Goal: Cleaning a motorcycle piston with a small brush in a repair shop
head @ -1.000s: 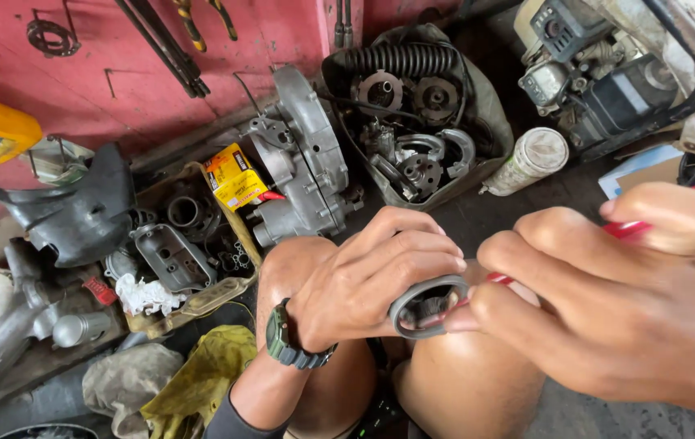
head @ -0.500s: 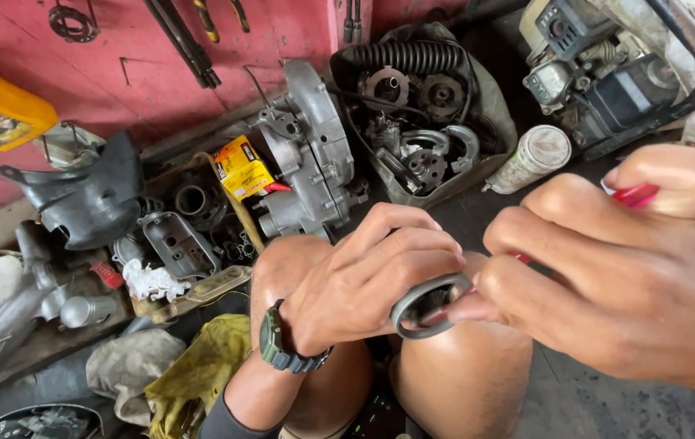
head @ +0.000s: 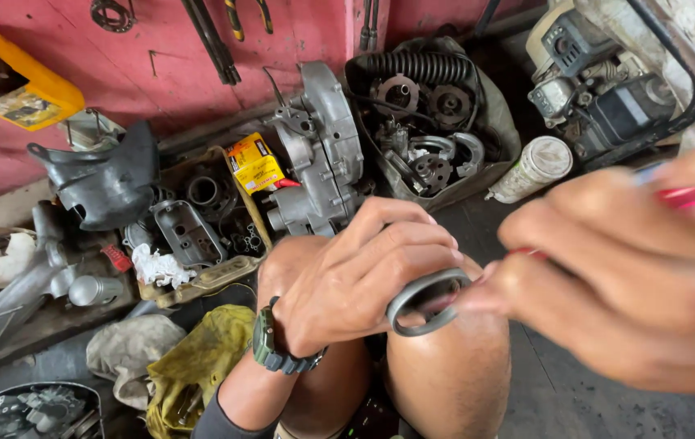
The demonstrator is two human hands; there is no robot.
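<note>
My left hand (head: pixel 363 272), with a dark green watch on its wrist, is closed around a grey metal ring (head: pixel 428 301) held just above my bare knees (head: pixel 445 366). Large and blurred close to the camera, my right hand (head: pixel 623 284) grips a red-handled tool (head: pixel 684 196). Its thin tip reaches down to the ring's right edge. My right fingertips sit right beside the ring.
Engine parts crowd the floor by the red wall: a grey crankcase half (head: pixel 323 150), a yellow box (head: pixel 255 162), a bag of gears and a black hose (head: pixel 428 106), a white can (head: pixel 532 169), a small engine (head: pixel 607 89), a black plastic cover (head: pixel 103 183), rags (head: pixel 193 366).
My right hand has come closer to the camera and dropped a little. The ring stays in my left hand. The view shifted slightly, so the floor parts sit a bit further right.
</note>
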